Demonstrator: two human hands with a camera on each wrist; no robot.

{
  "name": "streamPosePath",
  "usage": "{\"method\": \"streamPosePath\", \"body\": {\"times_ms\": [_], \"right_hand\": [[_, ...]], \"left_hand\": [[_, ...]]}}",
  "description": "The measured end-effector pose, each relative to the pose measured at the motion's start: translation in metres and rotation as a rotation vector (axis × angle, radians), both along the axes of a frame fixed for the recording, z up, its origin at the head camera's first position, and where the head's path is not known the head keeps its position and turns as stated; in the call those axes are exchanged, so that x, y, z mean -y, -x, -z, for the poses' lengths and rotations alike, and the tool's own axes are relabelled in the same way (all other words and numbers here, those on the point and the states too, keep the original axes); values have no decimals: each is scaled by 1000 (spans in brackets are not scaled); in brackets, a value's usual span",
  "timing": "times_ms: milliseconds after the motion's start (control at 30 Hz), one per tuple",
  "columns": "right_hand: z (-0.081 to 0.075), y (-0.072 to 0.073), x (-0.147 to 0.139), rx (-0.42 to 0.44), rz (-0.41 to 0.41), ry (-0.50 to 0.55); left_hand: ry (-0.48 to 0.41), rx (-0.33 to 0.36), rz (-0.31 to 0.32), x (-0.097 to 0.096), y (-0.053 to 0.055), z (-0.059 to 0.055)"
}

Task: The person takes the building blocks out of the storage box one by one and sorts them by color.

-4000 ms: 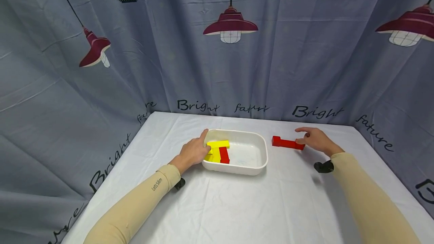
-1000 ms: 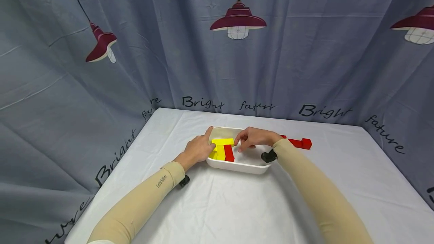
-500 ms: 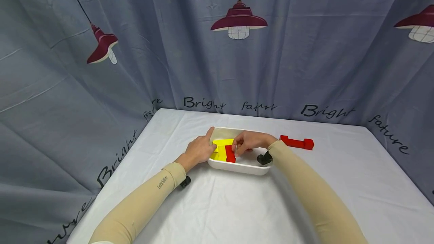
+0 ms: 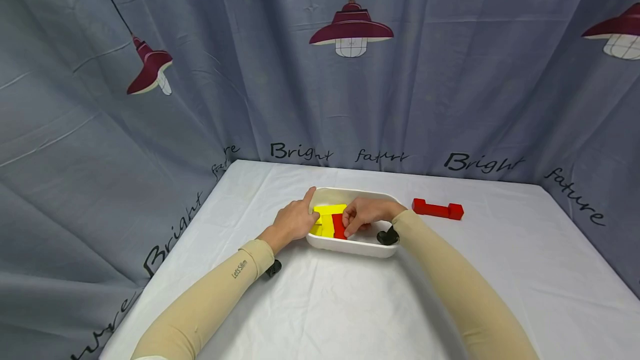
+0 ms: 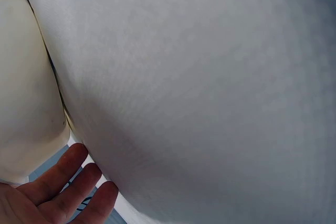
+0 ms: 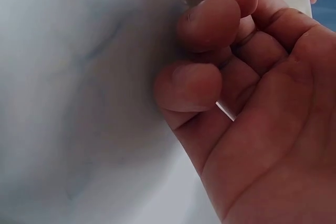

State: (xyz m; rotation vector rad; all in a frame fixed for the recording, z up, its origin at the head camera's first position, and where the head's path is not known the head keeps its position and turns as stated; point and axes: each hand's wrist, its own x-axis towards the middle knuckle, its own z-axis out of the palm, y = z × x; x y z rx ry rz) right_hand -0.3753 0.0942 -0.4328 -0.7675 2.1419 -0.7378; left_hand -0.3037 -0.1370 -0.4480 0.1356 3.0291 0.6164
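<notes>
A white bin [image 4: 332,245] holds several yellow blocks [image 4: 327,228] and a red block [image 4: 338,229] at its left end. My left hand [image 4: 294,219] grips the bin's left rim, thumb inside, index finger along the edge. Its other fingers [image 5: 86,182] show outside the wall in the left wrist view. My right hand [image 4: 367,213] is inside the bin, fingers curled, thumb and index fingertips at the red block's right side. In the right wrist view the curled fingers [image 6: 210,22] sit close over the bin floor, hiding most of the red block.
A red dumbbell-shaped piece [image 4: 438,210] lies on the white cloth-covered table [image 4: 350,304], right of the bin. A grey curtain [image 4: 280,99] printed with lamps and lettering hangs behind. Black wrist cameras [image 4: 388,236] sit under the wrists.
My right hand has left the red piece on the table, crossed left into the bin and closed in on the red block there. My left hand has kept its hold on the rim.
</notes>
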Motion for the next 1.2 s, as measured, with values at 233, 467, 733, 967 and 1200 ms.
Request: {"method": "streamPosePath", "body": {"times_ms": [233,467,733,967,1200], "right_hand": [[0,0,-1,1,26,17],[2,0,-2,-8,35,45],[2,-1,-2,-28,35,39],[1,-2,2,-52,8,12],[0,-3,1,-14,5,28]], "left_hand": [[0,-6,2,0,0,0],[-11,7,-4,0,0,0],[-9,0,-4,0,-1,0],[0,-4,-3,-1,-1,-1],[-3,-10,-2,-1,-1,-1]]}}
